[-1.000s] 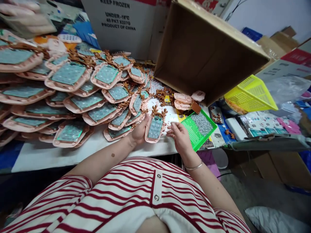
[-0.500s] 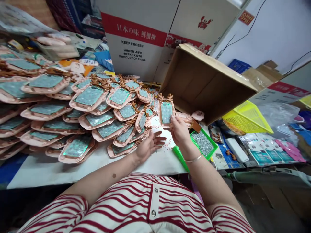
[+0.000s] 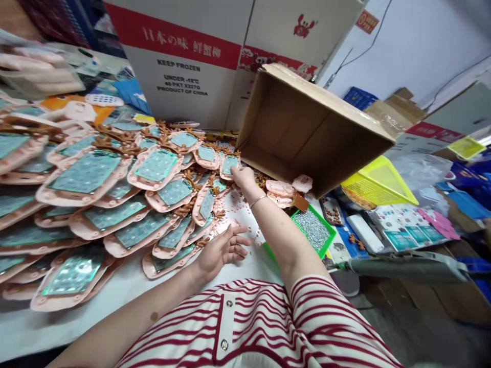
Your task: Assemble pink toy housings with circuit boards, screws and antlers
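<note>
My right hand (image 3: 243,178) reaches far across the table and grips a pink reindeer-shaped calculator shell (image 3: 230,164) with a teal keypad, at the far edge of the pile. My left hand (image 3: 222,248) rests open on the white table (image 3: 126,286), fingers spread beside small loose pink pieces (image 3: 245,225). A large heap of the same pink shells (image 3: 115,194) covers the left half of the table.
A tilted open cardboard box (image 3: 307,128) stands just right of my right hand, with a few pink parts (image 3: 284,188) at its mouth. A green tray of tiny silvery bits (image 3: 314,230) and a yellow basket (image 3: 379,181) lie to the right. A white carton (image 3: 184,66) stands behind.
My right hand carried the shell from in front of me up and away to the far side of the pile. My left hand let go and settled open on the table.
</note>
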`<state>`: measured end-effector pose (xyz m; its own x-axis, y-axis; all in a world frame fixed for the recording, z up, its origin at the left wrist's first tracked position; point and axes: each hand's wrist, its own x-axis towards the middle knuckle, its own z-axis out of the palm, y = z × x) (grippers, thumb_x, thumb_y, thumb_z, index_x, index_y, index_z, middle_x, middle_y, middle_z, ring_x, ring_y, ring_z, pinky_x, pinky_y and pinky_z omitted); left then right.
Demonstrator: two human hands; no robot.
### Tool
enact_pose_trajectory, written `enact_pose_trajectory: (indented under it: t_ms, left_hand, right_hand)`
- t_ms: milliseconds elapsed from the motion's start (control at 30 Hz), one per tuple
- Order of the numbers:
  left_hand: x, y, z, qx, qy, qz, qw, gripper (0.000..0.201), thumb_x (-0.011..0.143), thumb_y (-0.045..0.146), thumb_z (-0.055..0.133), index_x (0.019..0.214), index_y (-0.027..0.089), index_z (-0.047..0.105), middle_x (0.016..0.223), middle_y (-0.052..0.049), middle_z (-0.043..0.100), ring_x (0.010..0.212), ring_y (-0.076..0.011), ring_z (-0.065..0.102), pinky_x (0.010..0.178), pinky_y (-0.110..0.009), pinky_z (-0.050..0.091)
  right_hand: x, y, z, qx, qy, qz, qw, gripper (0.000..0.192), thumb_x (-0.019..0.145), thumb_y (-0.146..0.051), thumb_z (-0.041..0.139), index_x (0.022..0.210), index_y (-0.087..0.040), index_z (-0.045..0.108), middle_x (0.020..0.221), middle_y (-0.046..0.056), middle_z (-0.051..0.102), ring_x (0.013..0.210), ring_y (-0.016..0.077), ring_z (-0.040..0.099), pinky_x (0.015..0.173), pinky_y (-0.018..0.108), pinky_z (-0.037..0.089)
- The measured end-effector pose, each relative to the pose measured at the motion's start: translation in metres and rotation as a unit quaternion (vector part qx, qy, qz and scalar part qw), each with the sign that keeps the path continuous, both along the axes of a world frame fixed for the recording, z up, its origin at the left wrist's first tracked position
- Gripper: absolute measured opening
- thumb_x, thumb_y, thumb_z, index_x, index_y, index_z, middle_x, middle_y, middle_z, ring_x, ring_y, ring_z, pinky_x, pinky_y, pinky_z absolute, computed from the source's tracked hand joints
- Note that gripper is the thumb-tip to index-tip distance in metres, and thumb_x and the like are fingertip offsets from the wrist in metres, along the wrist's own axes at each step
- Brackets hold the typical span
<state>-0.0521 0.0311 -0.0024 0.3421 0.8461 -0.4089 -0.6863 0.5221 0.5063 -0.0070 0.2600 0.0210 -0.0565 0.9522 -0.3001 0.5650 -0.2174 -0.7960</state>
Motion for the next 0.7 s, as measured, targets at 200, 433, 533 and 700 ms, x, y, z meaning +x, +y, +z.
enact_pose_trajectory:
  t_ms: [200, 433, 533, 700]
  left_hand:
    - [-0.003, -0.006, -0.003, -0.01, 0.009, -0.005, 1.0, 0.04, 0.101, 0.045, 0.047, 0.117, 0.013, 0.064, 0.095, -0.011, 0.073, 0.072, -0.0155, 0.07, 0.067, -0.027, 0.058]
    - [-0.006, -0.011, -0.004, 0.003, 0.002, -0.014, 1.0, 0.046, 0.092, 0.052, 0.061, 0.116, 0.013, 0.067, 0.096, -0.011, 0.073, 0.074, -0.0169, 0.07, 0.068, -0.028, 0.059]
    - [-0.005, -0.012, -0.006, 0.008, -0.001, -0.016, 1.0, 0.05, 0.084, 0.053, 0.072, 0.115, 0.014, 0.068, 0.096, -0.01, 0.073, 0.074, -0.0171, 0.07, 0.068, -0.028, 0.059]
    - [-0.004, -0.01, -0.006, 0.017, 0.014, -0.008, 1.0, 0.056, 0.075, 0.054, 0.08, 0.113, 0.015, 0.069, 0.095, -0.009, 0.073, 0.073, -0.0164, 0.069, 0.068, -0.028, 0.059]
  right_hand:
    - [0.037, 0.002, 0.028, 0.093, -0.177, 0.022, 0.979, 0.038, 0.082, -0.054, 0.071, 0.081, -0.016, 0.072, 0.09, 0.011, 0.077, 0.103, 0.0279, 0.071, 0.09, 0.031, 0.05]
    - [0.161, 0.013, 0.071, 0.126, -0.362, -0.131, 0.914, 0.056, 0.093, -0.046, 0.056, 0.135, -0.009, 0.054, 0.145, 0.026, 0.052, 0.137, 0.0368, 0.05, 0.11, 0.048, 0.04]
    - [0.193, 0.018, 0.065, 0.069, -0.391, -0.136, 0.908, 0.058, 0.087, -0.05, 0.067, 0.129, -0.01, 0.059, 0.138, 0.023, 0.058, 0.132, 0.0356, 0.055, 0.107, 0.048, 0.046]
    - [0.205, 0.034, 0.05, 0.025, -0.38, -0.075, 0.922, 0.038, 0.095, -0.04, 0.062, 0.127, -0.018, 0.06, 0.128, 0.009, 0.063, 0.111, 0.0219, 0.065, 0.094, 0.045, 0.057]
